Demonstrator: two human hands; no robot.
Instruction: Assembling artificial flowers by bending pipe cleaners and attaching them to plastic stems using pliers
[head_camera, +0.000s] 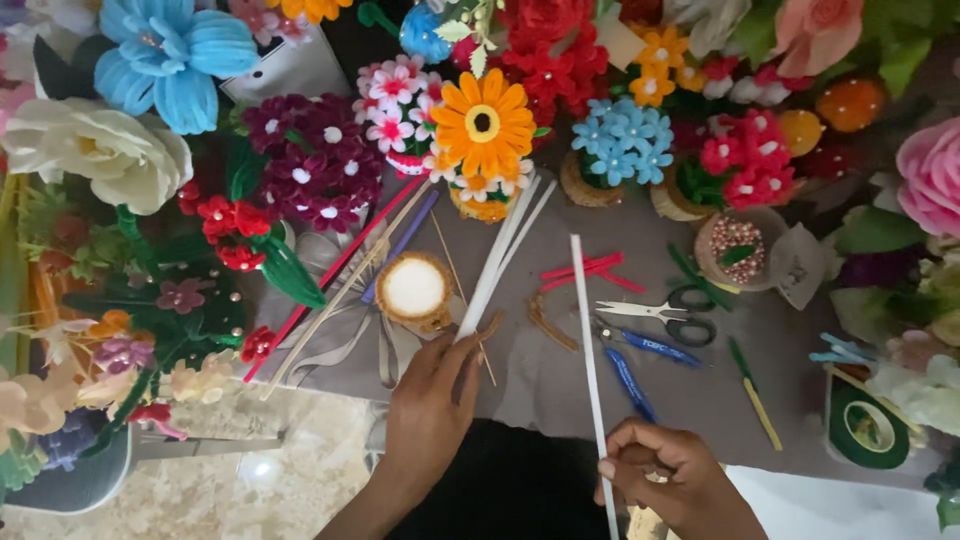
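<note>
My left hand (432, 400) reaches forward and pinches the near ends of a bundle of white pipe-cleaner stems (500, 255) that lie slanted on the grey cloth (560, 375). My right hand (670, 475) is closed around the lower end of a single long white stem (588, 330), which stands almost vertical in view. A small round woven pot with a white top (414, 288) sits just left of the bundle. A few brown stem pieces (550, 322) lie between the two hands.
Scissors (660, 315), blue-handled pliers (640, 365), red stem pieces (590, 268), a roll of green tape (868, 428) and green-yellow sticks (755, 395) lie to the right. Handmade flowers ring the cloth, among them an orange daisy (483, 122). Long red, cream and purple stems (340, 275) lie at the left.
</note>
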